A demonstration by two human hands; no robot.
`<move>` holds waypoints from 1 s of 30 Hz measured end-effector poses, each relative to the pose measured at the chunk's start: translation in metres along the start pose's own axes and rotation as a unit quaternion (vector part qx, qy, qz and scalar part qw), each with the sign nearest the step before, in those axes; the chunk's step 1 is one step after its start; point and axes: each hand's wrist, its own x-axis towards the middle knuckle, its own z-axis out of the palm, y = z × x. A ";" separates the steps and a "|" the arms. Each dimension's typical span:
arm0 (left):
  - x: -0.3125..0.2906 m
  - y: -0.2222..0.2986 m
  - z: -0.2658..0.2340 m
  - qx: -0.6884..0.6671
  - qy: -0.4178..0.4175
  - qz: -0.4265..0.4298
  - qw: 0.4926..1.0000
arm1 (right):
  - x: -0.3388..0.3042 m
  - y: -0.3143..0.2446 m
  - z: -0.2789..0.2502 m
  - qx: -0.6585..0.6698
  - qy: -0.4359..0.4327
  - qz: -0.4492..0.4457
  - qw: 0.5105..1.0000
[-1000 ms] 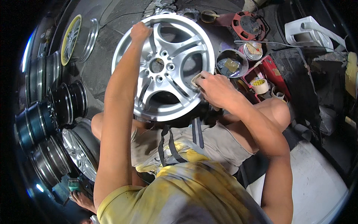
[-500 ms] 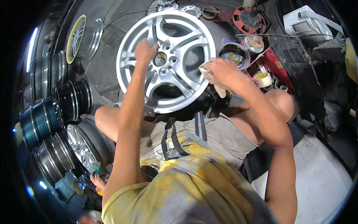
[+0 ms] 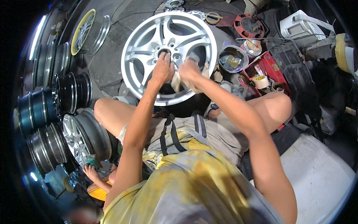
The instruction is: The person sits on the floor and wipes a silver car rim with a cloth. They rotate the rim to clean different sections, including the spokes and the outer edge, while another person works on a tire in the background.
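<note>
A silver alloy wheel rim (image 3: 131, 47) lies face up in front of my crossed legs. My left hand (image 3: 163, 70) rests at its hub, the fingers hooked over the edge of the centre hole. A pale beige cloth (image 3: 176, 83) hangs from my right hand (image 3: 189, 71), which is closed on it above the spokes just right of the hub. This hand is somewhat smeared by motion, and its fingertips are partly hidden.
Several wheel rims (image 3: 76, 93) stand along the left side. A co-worker's hand (image 3: 90, 171) touches one at lower left. To the right are a bucket (image 3: 244, 56), a red tray (image 3: 278, 72) with tape rolls, a red reel (image 3: 249, 26) and a white container (image 3: 298, 28).
My left hand has moved from a spoke down to the hub. My right hand, with the cloth, has swung left from the wheel's right edge to over the spokes.
</note>
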 end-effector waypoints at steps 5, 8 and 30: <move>-0.040 0.020 -0.018 0.000 -0.029 0.013 1.000 | 0.119 0.044 -0.064 0.575 0.019 0.205 0.792; -0.091 0.016 -0.020 0.048 -0.061 0.004 0.997 | 0.046 0.004 -0.060 0.400 0.061 0.092 0.910; -0.169 0.043 -0.004 0.129 -0.075 0.043 0.988 | 0.011 0.023 -0.110 -0.641 -0.085 -0.315 0.695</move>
